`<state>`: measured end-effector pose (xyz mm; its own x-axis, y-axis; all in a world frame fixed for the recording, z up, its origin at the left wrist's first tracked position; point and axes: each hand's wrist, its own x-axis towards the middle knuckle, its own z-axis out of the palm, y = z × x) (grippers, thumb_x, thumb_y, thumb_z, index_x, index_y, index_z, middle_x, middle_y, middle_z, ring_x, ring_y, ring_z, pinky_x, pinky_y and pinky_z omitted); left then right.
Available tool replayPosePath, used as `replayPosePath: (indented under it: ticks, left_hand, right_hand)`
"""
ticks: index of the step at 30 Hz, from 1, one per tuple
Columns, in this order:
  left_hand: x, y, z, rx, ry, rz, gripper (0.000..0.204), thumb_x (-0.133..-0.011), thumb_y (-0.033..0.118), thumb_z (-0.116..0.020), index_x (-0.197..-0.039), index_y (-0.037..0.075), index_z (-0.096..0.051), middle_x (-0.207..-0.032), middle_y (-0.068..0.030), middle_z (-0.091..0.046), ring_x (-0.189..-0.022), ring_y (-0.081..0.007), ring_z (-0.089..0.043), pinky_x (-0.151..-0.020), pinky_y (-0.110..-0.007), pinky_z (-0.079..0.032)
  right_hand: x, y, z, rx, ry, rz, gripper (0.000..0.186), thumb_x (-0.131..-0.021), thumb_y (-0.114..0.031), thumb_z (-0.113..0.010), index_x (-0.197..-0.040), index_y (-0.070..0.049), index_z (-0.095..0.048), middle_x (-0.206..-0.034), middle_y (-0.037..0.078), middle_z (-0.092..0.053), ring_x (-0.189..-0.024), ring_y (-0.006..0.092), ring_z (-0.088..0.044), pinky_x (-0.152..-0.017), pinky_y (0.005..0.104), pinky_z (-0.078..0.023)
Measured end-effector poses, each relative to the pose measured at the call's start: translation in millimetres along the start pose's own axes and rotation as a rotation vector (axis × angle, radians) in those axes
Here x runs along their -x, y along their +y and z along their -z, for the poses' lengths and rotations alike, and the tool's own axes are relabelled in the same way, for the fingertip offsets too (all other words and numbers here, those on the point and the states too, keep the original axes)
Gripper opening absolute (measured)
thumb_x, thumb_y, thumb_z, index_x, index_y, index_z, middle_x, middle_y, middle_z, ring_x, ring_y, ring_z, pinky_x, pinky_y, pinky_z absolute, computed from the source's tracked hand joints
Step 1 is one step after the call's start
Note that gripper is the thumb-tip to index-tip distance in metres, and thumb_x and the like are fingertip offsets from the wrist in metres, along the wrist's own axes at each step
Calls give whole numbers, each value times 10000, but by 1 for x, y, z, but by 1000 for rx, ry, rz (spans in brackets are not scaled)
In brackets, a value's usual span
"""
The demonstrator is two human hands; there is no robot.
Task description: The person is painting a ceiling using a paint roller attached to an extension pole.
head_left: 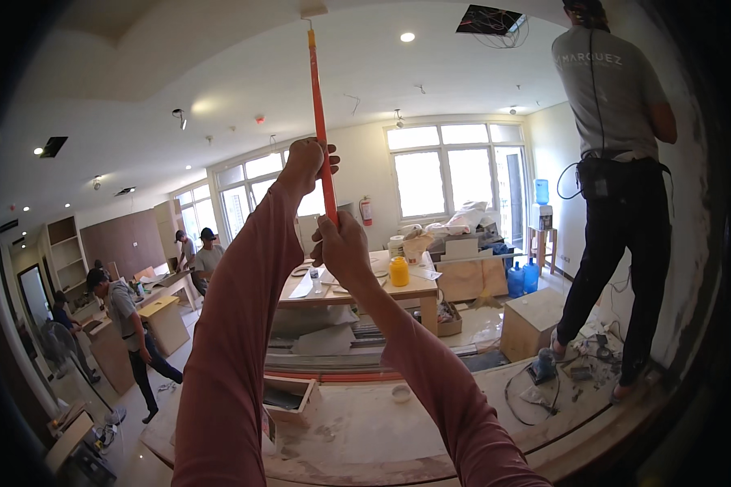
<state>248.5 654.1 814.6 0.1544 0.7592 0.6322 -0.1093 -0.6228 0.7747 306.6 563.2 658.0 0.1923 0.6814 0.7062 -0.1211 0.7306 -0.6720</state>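
Note:
Both my arms, in dusty pink sleeves, reach up in front of me. A long orange-red pole (317, 97) stands nearly upright between them. My left hand (305, 165) is wrapped round it about midway, and my right hand (343, 250) grips its lower end. At the top, a thin wire frame joins the pole to a small paint roller (314, 11), which lies against the white ceiling (244, 61). The roller is partly lost in the pale tone of the ceiling.
Below lies a dusty wooden platform (357, 438) with an open wooden box (291, 398). Beyond is a worktable (426, 286) with a yellow jar (399, 271). A co-worker (609, 89) stands close at right beside power tools and cords. Other people work at far left. The ceiling has an opening with loose wires (491, 20).

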Motion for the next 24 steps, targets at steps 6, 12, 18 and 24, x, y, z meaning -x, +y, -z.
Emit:
replayPosePath:
  ticks: [6,12,18,24]
  left_hand:
    - [1,0,2,21,27,-53,279,-1062,162,-462,-1211,-55,-555,-1030,-126,-640,-807,-203,-665,-700,-348,-600]
    - [59,15,25,56,19,-58,277,-1075,174,-459,-1173,-46,-596,-986,-94,-629,-755,-176,-617,-689,-349,-571]
    - [146,49,60,20,-61,-119,292,-1070,138,-430,-1232,-53,-582,-1039,-92,-605,-800,-181,-622,-722,-360,-584]
    - [219,94,85,23,-126,-129,299,-1070,143,-437,-1277,-26,-571,-1033,-71,-601,-816,-163,-621,-730,-350,-590]
  right_hand:
    - [-2,-1,-4,30,14,-19,231,-1015,-178,-539,-992,51,-552,-790,112,-621,-521,160,-640,-447,301,-547]
    - [44,-2,-30,251,42,102,215,-1011,-178,-552,-990,36,-537,-717,95,-628,-516,155,-649,-442,311,-548]
    - [123,-25,-62,207,60,120,184,-1005,-181,-539,-1001,2,-535,-690,86,-634,-495,174,-636,-490,345,-499]
    - [194,-73,-92,162,40,66,174,-1007,-156,-532,-1040,15,-537,-692,74,-618,-493,152,-617,-479,322,-484]
